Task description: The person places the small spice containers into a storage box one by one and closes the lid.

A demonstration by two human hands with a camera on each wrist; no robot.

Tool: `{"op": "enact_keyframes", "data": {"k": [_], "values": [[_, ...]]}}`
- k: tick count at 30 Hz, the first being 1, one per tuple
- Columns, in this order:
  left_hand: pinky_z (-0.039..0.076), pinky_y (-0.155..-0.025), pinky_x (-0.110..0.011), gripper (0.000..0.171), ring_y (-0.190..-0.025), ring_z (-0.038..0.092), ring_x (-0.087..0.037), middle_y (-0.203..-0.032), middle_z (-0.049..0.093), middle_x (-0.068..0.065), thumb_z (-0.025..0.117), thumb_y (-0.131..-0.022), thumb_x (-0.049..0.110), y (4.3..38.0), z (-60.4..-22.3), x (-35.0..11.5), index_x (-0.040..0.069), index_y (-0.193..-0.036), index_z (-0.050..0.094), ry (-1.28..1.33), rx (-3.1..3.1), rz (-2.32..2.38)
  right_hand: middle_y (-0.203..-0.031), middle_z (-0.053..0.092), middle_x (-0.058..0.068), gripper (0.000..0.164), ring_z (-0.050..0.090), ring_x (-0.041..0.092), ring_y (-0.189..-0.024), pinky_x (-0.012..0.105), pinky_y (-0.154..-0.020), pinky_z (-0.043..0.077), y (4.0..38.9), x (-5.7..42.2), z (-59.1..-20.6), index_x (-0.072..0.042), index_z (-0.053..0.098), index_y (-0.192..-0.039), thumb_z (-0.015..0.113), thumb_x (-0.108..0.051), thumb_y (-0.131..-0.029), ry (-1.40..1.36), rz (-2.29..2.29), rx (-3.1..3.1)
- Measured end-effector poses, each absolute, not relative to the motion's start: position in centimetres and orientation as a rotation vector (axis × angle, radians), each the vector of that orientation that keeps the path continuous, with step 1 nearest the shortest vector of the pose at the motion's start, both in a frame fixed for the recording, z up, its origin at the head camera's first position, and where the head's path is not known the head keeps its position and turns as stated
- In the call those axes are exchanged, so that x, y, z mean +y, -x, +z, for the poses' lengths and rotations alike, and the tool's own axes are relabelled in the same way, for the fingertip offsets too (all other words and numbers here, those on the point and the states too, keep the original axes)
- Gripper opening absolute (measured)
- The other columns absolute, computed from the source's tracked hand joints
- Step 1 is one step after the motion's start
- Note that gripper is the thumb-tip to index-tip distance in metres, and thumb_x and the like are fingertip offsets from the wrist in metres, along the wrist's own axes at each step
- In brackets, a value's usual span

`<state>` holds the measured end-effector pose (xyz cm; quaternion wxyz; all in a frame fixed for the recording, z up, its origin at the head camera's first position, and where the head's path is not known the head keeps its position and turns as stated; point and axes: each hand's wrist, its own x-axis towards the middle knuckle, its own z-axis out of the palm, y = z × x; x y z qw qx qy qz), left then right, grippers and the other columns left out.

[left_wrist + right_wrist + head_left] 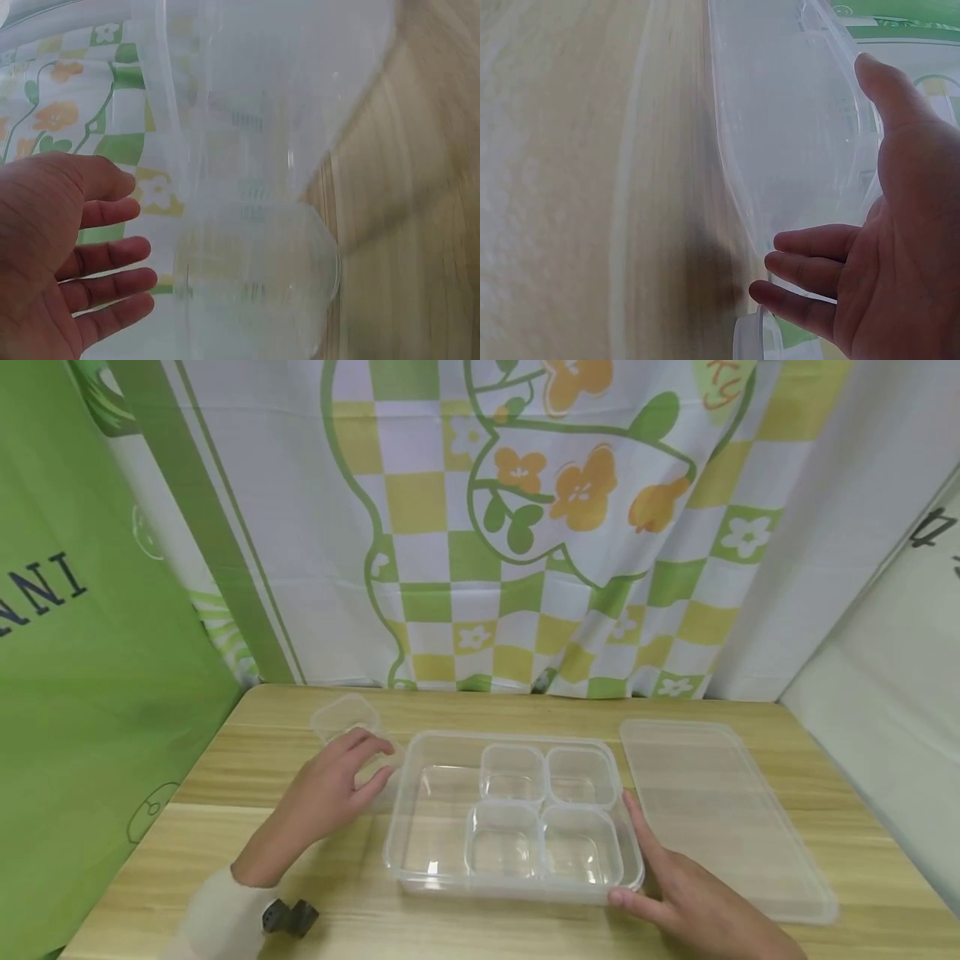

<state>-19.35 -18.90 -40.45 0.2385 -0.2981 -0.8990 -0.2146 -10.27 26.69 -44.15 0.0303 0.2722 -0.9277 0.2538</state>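
Note:
A large clear plastic container stands at the middle of the table, with several small clear boxes inside its right part. Left of it, in the head view, my left hand hovers with thumb and fingers apart beside a small clear container, which it partly hides. In the left wrist view the left hand has nothing between its fingers. My right hand rests against the large container's right side, thumb near the front corner. The right wrist view shows that hand's fingers extended along the clear wall.
A large flat translucent lid lies on the wooden table to the right. At the back left lies a small translucent lid. A patterned curtain hangs behind the table, with cloth on both sides.

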Motion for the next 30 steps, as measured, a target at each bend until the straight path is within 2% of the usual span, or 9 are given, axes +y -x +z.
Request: {"op": "enact_keyframes", "data": {"k": [7,13,19,30], "values": [[0.055,-0.082,-0.052,0.029,-0.093,0.064,-0.031,-0.103,0.066,-0.011,0.079,-0.088,0.02,18.8,-40.3,-20.5,0.004,-0.111,0.07,0.725,-2.497,-0.478,-0.143,0.055,0.026,0.112,0.061,0.027,-0.121,0.048,-0.099,0.052,10.3,26.6,-44.0,-0.012,-0.006,-0.165,0.076,-0.039,-0.094,-0.832,0.79,-2.86],[0.054,-0.085,-0.055,0.043,-0.099,0.063,-0.038,-0.11,0.066,-0.017,0.079,-0.089,0.029,18.7,-40.7,-21.5,0.001,-0.12,0.067,0.652,-2.557,-0.4,-0.141,0.056,0.026,0.112,0.062,0.027,-0.12,0.049,-0.098,0.052,10.2,26.6,-44.0,-0.012,-0.006,-0.165,0.076,-0.039,-0.094,-0.827,0.784,-2.865],[0.054,-0.084,-0.056,0.046,-0.104,0.062,-0.039,-0.114,0.065,-0.02,0.079,-0.09,0.035,18.4,-41.0,-21.9,0.002,-0.121,0.067,0.596,-2.625,-0.399,-0.14,0.058,0.025,0.112,0.062,0.027,-0.12,0.05,-0.098,0.052,10.2,26.6,-44.0,-0.013,-0.007,-0.165,0.076,-0.039,-0.094,-0.825,0.798,-2.875],[0.055,-0.08,-0.058,0.056,-0.093,0.064,-0.039,-0.115,0.063,-0.024,0.076,-0.091,0.046,18.2,-41.3,-22.1,0.0,-0.121,0.067,0.485,-2.72,-0.397,-0.136,0.061,0.023,0.112,0.063,0.023,-0.117,0.049,-0.097,0.053,10.3,26.6,-44.1,-0.012,-0.006,-0.165,0.077,-0.037,-0.094,-0.837,0.802,-2.861]]}}
